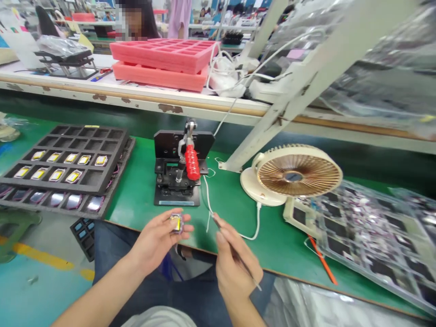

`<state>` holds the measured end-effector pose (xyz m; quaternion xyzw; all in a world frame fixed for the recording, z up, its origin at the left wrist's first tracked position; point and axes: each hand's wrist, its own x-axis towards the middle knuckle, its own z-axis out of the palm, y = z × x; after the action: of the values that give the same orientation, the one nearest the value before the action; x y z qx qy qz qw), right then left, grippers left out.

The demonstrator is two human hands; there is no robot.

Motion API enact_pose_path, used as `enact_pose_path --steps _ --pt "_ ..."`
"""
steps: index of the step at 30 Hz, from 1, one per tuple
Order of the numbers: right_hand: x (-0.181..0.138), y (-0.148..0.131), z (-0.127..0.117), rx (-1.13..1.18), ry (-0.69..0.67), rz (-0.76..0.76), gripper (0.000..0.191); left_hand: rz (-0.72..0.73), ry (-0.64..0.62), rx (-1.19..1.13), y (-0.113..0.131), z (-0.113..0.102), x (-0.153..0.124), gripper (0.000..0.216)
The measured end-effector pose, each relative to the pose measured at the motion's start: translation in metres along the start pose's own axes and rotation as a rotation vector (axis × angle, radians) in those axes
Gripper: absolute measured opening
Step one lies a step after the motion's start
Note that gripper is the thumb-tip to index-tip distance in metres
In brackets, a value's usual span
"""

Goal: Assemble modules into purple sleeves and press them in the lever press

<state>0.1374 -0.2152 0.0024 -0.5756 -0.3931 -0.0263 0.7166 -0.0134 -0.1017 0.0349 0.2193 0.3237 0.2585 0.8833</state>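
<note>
My left hand holds a small square electronic module with a yellow-and-white face and a purplish edge. The thumb rests on it and the fingers lie behind it. In my right hand is a thin metal tool that looks like tweezers, its tip pointing up and left, apart from the module. Just beyond my hands stands a black clamp fixture with a red handle. To the left, a black foam tray carries several similar modules in its pockets and lies on another tray.
A cream desk fan with a white cable stands right of the fixture. Farther right lie a clear plastic tray of small parts and an orange stick. Pink foam trays sit on the shelf above. A slanted metal post rises behind the fan.
</note>
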Motion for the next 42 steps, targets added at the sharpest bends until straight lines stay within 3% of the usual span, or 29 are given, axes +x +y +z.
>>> enact_pose_path --steps 3,7,10,14,19,26,33,36,39,42 --pt "0.047 0.024 -0.003 -0.183 0.077 0.071 0.014 -0.010 0.027 0.038 -0.003 -0.003 0.005 0.033" --pt "0.119 0.067 0.001 -0.340 -0.138 0.126 0.028 -0.043 -0.003 0.040 -0.006 -0.003 0.004 0.033" --pt "0.142 0.087 0.000 -0.396 -0.225 0.164 0.031 -0.078 -0.009 0.002 -0.007 -0.003 0.001 0.039" --pt "0.127 0.082 -0.020 -0.509 -0.210 0.222 0.040 -0.092 0.013 0.026 -0.008 -0.006 -0.005 0.050" --pt "0.099 0.064 -0.048 -0.621 -0.293 0.285 0.033 -0.109 0.102 0.106 -0.011 -0.012 -0.004 0.056" --pt "0.102 0.060 -0.068 -0.680 -0.369 0.394 0.052 -0.117 0.119 0.133 -0.020 -0.002 -0.002 0.044" --pt "0.117 0.066 -0.066 -0.605 -0.423 0.441 0.048 -0.183 -0.082 0.136 -0.028 0.002 -0.002 0.026" --pt "0.119 0.070 -0.065 -0.550 -0.429 0.481 0.052 -0.158 -0.212 0.214 -0.032 0.021 0.010 0.025" --pt "0.114 0.076 -0.064 -0.492 -0.427 0.519 0.054 -0.081 -0.331 0.322 -0.039 0.054 0.042 0.023" --pt "0.109 0.080 -0.064 -0.438 -0.413 0.551 0.056 -0.139 -0.331 0.403 -0.044 0.082 0.082 0.018"
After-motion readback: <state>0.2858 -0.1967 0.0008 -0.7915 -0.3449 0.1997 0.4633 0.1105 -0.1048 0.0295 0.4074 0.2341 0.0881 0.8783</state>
